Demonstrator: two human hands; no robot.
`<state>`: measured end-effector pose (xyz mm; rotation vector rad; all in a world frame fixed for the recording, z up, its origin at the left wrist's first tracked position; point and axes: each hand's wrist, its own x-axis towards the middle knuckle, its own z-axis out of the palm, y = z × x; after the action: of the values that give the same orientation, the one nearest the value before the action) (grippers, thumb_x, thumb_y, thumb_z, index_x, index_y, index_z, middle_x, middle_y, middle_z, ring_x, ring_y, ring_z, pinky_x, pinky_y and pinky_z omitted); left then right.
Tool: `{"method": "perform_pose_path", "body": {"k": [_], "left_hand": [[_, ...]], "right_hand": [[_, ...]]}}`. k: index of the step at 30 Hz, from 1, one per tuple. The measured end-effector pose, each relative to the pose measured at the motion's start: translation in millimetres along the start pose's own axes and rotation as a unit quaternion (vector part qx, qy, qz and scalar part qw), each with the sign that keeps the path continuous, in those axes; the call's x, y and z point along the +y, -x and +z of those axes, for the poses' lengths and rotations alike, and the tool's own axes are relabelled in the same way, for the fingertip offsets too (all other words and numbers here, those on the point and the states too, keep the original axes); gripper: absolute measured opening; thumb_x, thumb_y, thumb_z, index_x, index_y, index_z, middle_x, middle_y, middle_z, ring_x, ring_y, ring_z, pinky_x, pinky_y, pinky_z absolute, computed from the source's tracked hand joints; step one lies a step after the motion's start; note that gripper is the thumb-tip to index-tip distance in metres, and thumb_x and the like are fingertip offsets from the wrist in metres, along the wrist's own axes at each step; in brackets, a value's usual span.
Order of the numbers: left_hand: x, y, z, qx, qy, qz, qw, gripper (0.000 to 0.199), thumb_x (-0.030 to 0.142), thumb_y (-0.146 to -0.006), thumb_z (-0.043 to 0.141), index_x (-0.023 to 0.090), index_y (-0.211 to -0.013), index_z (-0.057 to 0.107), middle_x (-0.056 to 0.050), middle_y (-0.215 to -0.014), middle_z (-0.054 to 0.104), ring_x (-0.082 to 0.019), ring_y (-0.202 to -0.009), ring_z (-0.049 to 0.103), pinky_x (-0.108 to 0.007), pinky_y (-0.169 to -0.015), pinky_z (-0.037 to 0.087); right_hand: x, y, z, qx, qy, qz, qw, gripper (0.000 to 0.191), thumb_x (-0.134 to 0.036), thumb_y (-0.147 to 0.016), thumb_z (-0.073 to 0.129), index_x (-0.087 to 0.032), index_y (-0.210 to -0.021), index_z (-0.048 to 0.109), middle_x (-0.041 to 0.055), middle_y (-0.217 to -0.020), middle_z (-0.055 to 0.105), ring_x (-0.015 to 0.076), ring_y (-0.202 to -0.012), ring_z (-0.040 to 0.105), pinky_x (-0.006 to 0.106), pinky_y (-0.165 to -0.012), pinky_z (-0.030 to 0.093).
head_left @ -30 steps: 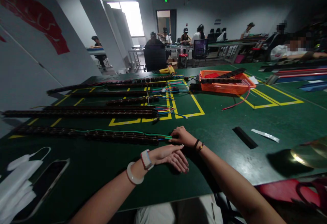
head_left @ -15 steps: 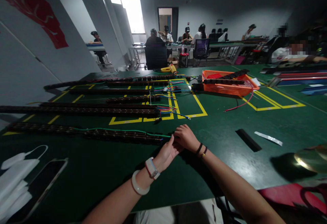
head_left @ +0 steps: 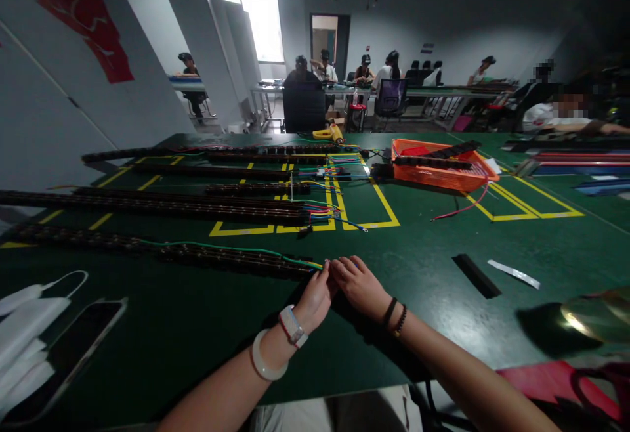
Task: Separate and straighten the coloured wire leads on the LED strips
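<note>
My left hand (head_left: pixel 314 299) is closed in a pinch on a green-and-yellow wire (head_left: pixel 309 263) at the right end of the nearest dark cable chain (head_left: pixel 236 259). Against it, my right hand (head_left: pixel 361 289) curls its fingers over the same wire's end. The fingertips of both hands meet, so the wire's tip is hidden. The chain lies flat on the green table (head_left: pixel 197 327) and stretches off to the left, with the green wire running along its top.
More cable chains (head_left: pixel 236 209) with coloured wire ends lie beyond, across yellow tape outlines. An orange basket (head_left: pixel 443 176) and a yellow heat gun (head_left: pixel 329 134) stand farther back. Right: a black strip (head_left: pixel 476 276) and a white strip (head_left: pixel 514 274). Left: a phone (head_left: pixel 73 353).
My right hand has turned flatter, its fingers now laid over the wire. My left hand's fingers have closed more, and a yellow part of the wire now shows beside them.
</note>
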<state>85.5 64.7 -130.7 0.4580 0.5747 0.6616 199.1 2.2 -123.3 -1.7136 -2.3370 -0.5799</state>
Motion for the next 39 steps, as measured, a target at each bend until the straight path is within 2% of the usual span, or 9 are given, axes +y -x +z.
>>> {"method": "perform_pose_path", "body": {"k": [4,7,11,15,19,25,28,35,39], "left_hand": [[1.3,1.8,-0.7,-0.018,-0.007,-0.014,1.0,0.011,0.027,-0.083,0.058,0.018,-0.088,0.06,-0.004,-0.096,0.066,-0.016,-0.099,0.061,-0.036,-0.105,0.044],[4.4,3.6,-0.4,-0.055,-0.027,-0.028,0.998,0.022,0.032,-0.084,0.055,0.016,-0.098,0.06,-0.008,-0.107,0.065,-0.018,-0.104,0.06,-0.039,-0.108,0.04],[6.9,4.0,-1.6,-0.077,-0.022,-0.03,0.996,0.023,0.034,-0.085,0.054,0.013,-0.092,0.061,-0.013,-0.114,0.063,-0.02,-0.113,0.056,-0.039,-0.114,0.033],[7.1,2.5,-3.9,-0.079,-0.015,-0.037,0.996,0.022,0.032,-0.086,0.052,0.013,-0.092,0.061,-0.013,-0.117,0.061,-0.021,-0.118,0.053,-0.04,-0.115,0.031],[7.0,1.5,-4.9,-0.084,-0.013,-0.037,0.996,0.022,0.031,-0.086,0.052,0.012,-0.091,0.062,-0.013,-0.117,0.061,-0.02,-0.12,0.052,-0.037,-0.116,0.03],[6.4,-0.4,-5.3,-0.087,-0.034,-0.033,0.995,0.026,0.034,-0.087,0.051,0.011,-0.091,0.063,-0.013,-0.117,0.062,-0.02,-0.116,0.054,-0.039,-0.115,0.031],[6.1,-1.0,-6.5,-0.094,-0.049,-0.029,0.994,0.029,0.039,-0.084,0.056,0.012,-0.091,0.063,-0.013,-0.116,0.062,-0.02,-0.114,0.055,-0.038,-0.112,0.035],[4.7,-0.3,-7.5,-0.08,-0.1,-0.022,0.992,0.029,0.041,-0.082,0.058,0.014,-0.092,0.064,-0.01,-0.11,0.065,-0.019,-0.102,0.061,-0.039,-0.108,0.04],[4.9,0.4,-6.3,-0.085,-0.086,-0.03,0.992,0.025,0.038,-0.082,0.057,0.014,-0.09,0.064,-0.011,-0.109,0.065,-0.018,-0.105,0.06,-0.035,-0.107,0.041]], "right_hand": [[3.2,14.2,-16.1,0.036,-0.054,0.082,0.995,0.032,-0.021,-0.09,0.048,-0.022,-0.122,0.053,0.0058,-0.118,0.056,0.0208,-0.108,0.046,0.04,-0.097,0.029],[5.7,27.1,-28.5,0.09,-0.073,0.153,0.981,0.019,-0.023,-0.09,0.05,-0.023,-0.106,0.06,0.0042,-0.105,0.06,0.019,-0.101,0.048,0.038,-0.094,0.03],[-1.0,45.5,-32.3,0.116,-0.073,0.198,0.971,0.011,-0.027,-0.088,0.054,-0.022,-0.089,0.064,0.0045,-0.098,0.06,0.0192,-0.096,0.048,0.037,-0.09,0.032],[-11.9,55.8,-23.8,0.088,-0.041,0.199,0.975,0.013,-0.027,-0.087,0.057,-0.025,-0.097,0.064,0.0048,-0.101,0.059,0.0203,-0.094,0.047,0.038,-0.089,0.031],[-15.2,54.1,-15.0,0.06,0.002,0.197,0.979,0.02,-0.025,-0.085,0.058,-0.025,-0.104,0.063,0.0063,-0.11,0.057,0.0214,-0.096,0.045,0.039,-0.091,0.029],[-14.7,44.6,-5.3,0.019,0.056,0.183,0.981,0.013,-0.027,-0.085,0.058,-0.02,-0.094,0.063,0.0093,-0.101,0.055,0.0216,-0.092,0.044,0.035,-0.089,0.031],[-13.2,40.6,-12.2,0.008,0.057,0.166,0.984,0.008,-0.023,-0.086,0.054,-0.018,-0.086,0.061,0.0084,-0.095,0.055,0.0205,-0.087,0.043,0.035,-0.086,0.031],[6.0,27.8,-55.3,0.008,0.013,0.141,0.99,0.01,-0.02,-0.089,0.049,-0.018,-0.089,0.059,0.0046,-0.081,0.055,0.0183,-0.078,0.042,0.032,-0.076,0.029],[11.0,26.3,-48.6,-0.014,-0.019,0.074,0.997,0.016,-0.028,-0.09,0.05,-0.018,-0.082,0.059,0.004,-0.08,0.055,0.0178,-0.076,0.041,0.032,-0.073,0.03]]}}
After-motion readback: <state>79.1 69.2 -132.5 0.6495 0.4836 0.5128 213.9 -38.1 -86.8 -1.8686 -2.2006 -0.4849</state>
